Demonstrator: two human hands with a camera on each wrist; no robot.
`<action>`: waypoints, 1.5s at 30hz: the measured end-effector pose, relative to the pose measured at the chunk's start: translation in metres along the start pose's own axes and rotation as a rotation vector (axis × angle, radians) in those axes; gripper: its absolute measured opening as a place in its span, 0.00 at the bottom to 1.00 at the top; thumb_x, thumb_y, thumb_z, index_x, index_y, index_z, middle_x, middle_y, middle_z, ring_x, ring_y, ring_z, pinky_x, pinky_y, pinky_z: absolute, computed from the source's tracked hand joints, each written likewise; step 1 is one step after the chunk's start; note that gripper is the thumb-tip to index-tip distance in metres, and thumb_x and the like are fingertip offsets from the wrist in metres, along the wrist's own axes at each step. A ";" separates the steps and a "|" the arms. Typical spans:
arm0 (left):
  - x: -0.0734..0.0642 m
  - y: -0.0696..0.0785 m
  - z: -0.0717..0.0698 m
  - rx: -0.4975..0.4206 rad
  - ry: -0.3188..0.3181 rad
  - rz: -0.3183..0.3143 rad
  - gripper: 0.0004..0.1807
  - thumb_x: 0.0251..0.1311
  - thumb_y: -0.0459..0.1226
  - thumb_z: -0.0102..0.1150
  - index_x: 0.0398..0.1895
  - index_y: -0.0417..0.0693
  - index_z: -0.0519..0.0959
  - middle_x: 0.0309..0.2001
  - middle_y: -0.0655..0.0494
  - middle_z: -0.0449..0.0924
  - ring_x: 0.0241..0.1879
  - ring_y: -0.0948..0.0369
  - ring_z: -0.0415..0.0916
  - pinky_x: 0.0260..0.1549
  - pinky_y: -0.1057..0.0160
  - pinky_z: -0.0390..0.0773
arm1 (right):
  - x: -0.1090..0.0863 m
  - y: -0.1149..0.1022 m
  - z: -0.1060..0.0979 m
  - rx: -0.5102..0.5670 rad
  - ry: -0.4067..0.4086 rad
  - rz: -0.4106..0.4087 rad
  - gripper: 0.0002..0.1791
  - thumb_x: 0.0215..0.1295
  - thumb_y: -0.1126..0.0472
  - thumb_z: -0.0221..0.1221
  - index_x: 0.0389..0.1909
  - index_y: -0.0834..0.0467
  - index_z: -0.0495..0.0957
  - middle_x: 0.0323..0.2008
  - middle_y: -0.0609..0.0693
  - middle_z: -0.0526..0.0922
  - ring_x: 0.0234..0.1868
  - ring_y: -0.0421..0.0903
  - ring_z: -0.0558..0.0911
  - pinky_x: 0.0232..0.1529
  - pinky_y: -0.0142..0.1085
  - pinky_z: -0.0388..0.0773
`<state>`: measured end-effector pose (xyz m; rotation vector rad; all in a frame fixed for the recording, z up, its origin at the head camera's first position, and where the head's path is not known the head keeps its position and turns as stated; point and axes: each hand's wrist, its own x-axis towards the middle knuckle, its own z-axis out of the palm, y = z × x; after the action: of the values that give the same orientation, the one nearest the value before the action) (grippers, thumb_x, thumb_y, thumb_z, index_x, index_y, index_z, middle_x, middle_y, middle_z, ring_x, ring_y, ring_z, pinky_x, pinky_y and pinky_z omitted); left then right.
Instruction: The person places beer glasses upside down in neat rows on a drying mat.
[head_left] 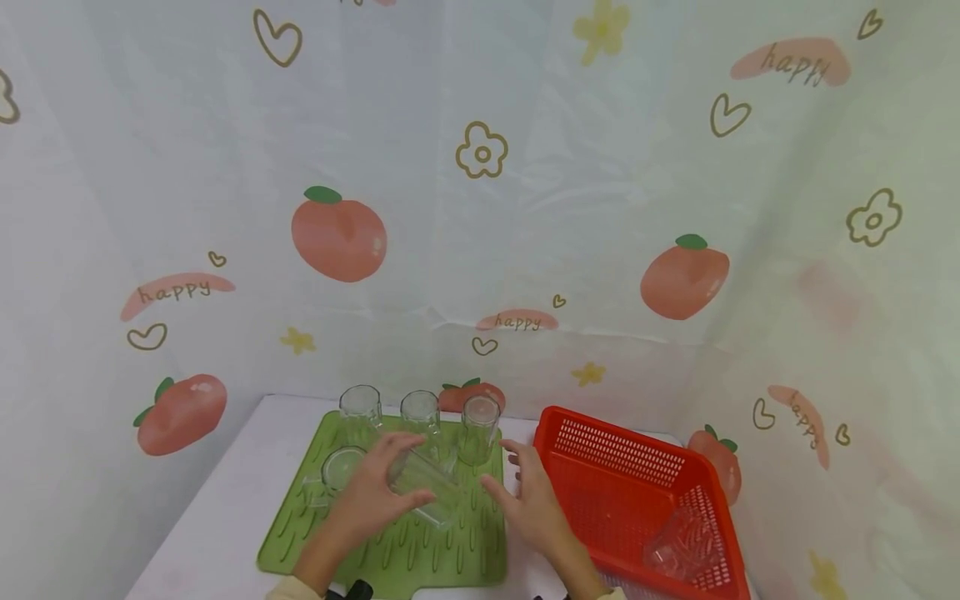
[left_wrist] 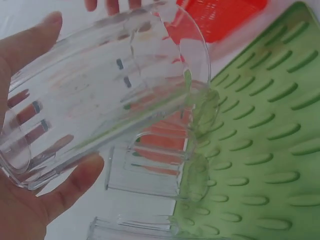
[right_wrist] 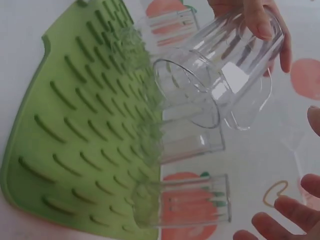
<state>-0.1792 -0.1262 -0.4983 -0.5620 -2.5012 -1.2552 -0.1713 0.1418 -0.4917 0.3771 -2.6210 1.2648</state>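
My left hand (head_left: 375,492) grips a clear glass mug (head_left: 427,487), tilted above a green ribbed drying mat (head_left: 393,554). In the right wrist view, the mug's (right_wrist: 235,75) open rim slants downward and a handle shows on its side. My right hand (head_left: 534,504) is spread with nothing in it, a little to the right of the mug. Along the mat's back edge stand three clear glasses (head_left: 360,407), at least one with a handle. Another glass mug (head_left: 341,468) stands at the mat's left, partly behind my left hand.
A red plastic basket (head_left: 622,500) with perforated sides sits right of the mat, and a clear glass (head_left: 682,543) lies inside it. White table surface (head_left: 202,517) shows on the left. A white curtain printed with fruit (head_left: 510,233) hangs behind.
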 end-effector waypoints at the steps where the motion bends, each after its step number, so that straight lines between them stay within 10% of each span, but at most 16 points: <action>1: 0.000 0.000 0.002 0.014 0.001 0.003 0.43 0.43 0.51 0.81 0.67 0.66 0.74 0.65 0.66 0.72 0.64 0.54 0.74 0.56 0.47 0.82 | 0.000 0.001 -0.001 -0.040 0.004 0.001 0.35 0.68 0.40 0.63 0.69 0.52 0.67 0.63 0.51 0.75 0.62 0.53 0.77 0.58 0.54 0.81; 12: -0.002 -0.003 0.021 0.226 -0.009 0.077 0.43 0.41 0.49 0.83 0.66 0.67 0.77 0.67 0.56 0.74 0.65 0.47 0.72 0.50 0.47 0.84 | 0.002 0.007 -0.013 -0.289 0.021 -0.002 0.40 0.68 0.33 0.58 0.73 0.51 0.64 0.72 0.54 0.68 0.72 0.55 0.69 0.65 0.59 0.76; 25: -0.002 -0.009 0.033 0.414 -0.057 0.163 0.45 0.40 0.51 0.83 0.67 0.71 0.76 0.67 0.57 0.74 0.61 0.52 0.72 0.50 0.49 0.84 | 0.007 0.020 -0.032 -0.317 0.004 0.074 0.42 0.68 0.32 0.57 0.75 0.52 0.62 0.75 0.55 0.62 0.76 0.57 0.62 0.68 0.61 0.73; 45: -0.001 -0.017 0.040 0.445 -0.157 0.121 0.43 0.40 0.41 0.83 0.66 0.63 0.78 0.69 0.52 0.74 0.64 0.45 0.69 0.58 0.37 0.77 | 0.003 0.027 -0.063 -0.369 0.009 0.160 0.45 0.66 0.30 0.58 0.76 0.50 0.61 0.76 0.57 0.61 0.75 0.60 0.62 0.62 0.64 0.77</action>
<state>-0.1891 -0.1036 -0.5341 -0.7027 -2.7071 -0.5993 -0.1783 0.2069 -0.4717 0.1008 -2.8433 0.7887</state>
